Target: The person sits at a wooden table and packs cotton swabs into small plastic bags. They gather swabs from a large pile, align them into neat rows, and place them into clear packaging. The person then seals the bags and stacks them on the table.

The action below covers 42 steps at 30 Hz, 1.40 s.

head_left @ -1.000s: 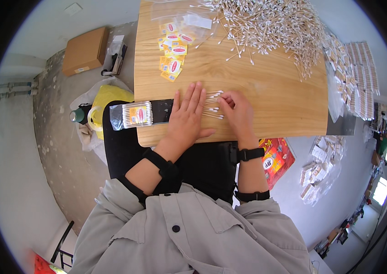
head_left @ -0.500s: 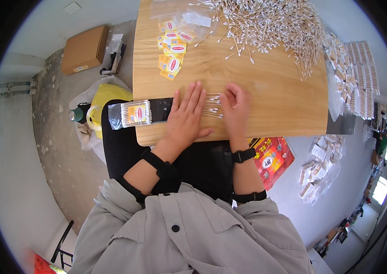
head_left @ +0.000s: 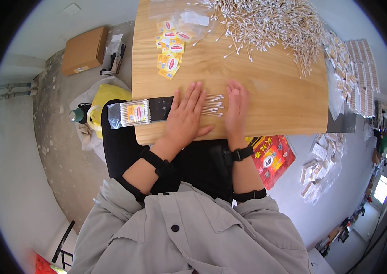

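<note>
My left hand (head_left: 184, 114) lies flat on the wooden table, fingers stretched out, pressing on a row of cotton swabs (head_left: 213, 105). Their white tips stick out past its fingers on the right. Just right of those tips, and apart from them, is my right hand (head_left: 236, 107); motion smears its fingers, so whether they hold anything is unclear. Left of my left hand runs a dark strip (head_left: 160, 108) at the table's near edge. At its left end sits a clear pack of cotton swabs (head_left: 135, 113) with a yellow and white label.
A big heap of loose cotton swabs (head_left: 271, 23) covers the far right of the table (head_left: 266, 100). Yellow label cards (head_left: 170, 50) and a clear bag lie far left. Packed swabs (head_left: 360, 77) are stacked beyond the right edge. A red bag (head_left: 273, 160) is below the table.
My right hand has drawn slightly right, away from the swab tips, and its fingers have changed from a curled pinch to a blur. My left hand stays flat in place.
</note>
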Available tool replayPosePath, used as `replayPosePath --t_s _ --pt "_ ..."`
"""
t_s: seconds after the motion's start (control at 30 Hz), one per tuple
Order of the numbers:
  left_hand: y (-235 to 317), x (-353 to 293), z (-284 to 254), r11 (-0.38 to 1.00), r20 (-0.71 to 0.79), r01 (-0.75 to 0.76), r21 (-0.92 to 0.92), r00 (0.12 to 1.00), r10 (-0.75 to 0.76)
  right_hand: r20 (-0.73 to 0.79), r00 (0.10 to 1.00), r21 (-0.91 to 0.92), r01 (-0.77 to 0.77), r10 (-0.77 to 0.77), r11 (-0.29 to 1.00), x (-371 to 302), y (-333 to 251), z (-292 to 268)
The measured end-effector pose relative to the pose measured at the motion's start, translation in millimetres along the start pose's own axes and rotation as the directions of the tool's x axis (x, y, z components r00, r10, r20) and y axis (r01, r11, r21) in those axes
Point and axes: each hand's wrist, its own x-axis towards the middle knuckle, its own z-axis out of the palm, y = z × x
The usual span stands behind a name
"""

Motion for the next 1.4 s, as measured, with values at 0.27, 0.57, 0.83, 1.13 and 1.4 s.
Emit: replayPosePath --t_s 0.27,0.57,0.83,1.13,1.4 --pt "6.3 -15.2 -1.4 0.977 -0.108 0.152 -0.148 0.980 -0.169 -0.083 0.996 0.265 -0.015 0.038 0.964 -8.4 2.8 7.2" --pt "16.1 -9.5 9.6 0.993 -0.069 0.109 -0.034 0.991 -0.111 0.071 0.996 0.307 -0.067 0.047 0.949 -8.7 11.8 34.6" --pt "9.7 -16.4 -5.5 0.977 -0.068 0.212 0.003 0.975 -0.211 0.055 0.993 0.426 -0.120 0.107 0.897 -9.5 -0.9 22.8" --pt "8.2 -17.8 3.6 0.988 -0.072 0.154 -0.030 0.985 -0.156 0.165 0.981 0.372 -0.154 0.098 0.915 -13.6 -0.9 33.2" --pt "9.8 -17.3 1.8 0.986 -0.041 0.165 0.001 0.986 -0.165 0.193 0.972 0.279 -0.189 0.137 0.942 -20.9 -12.6 35.8"
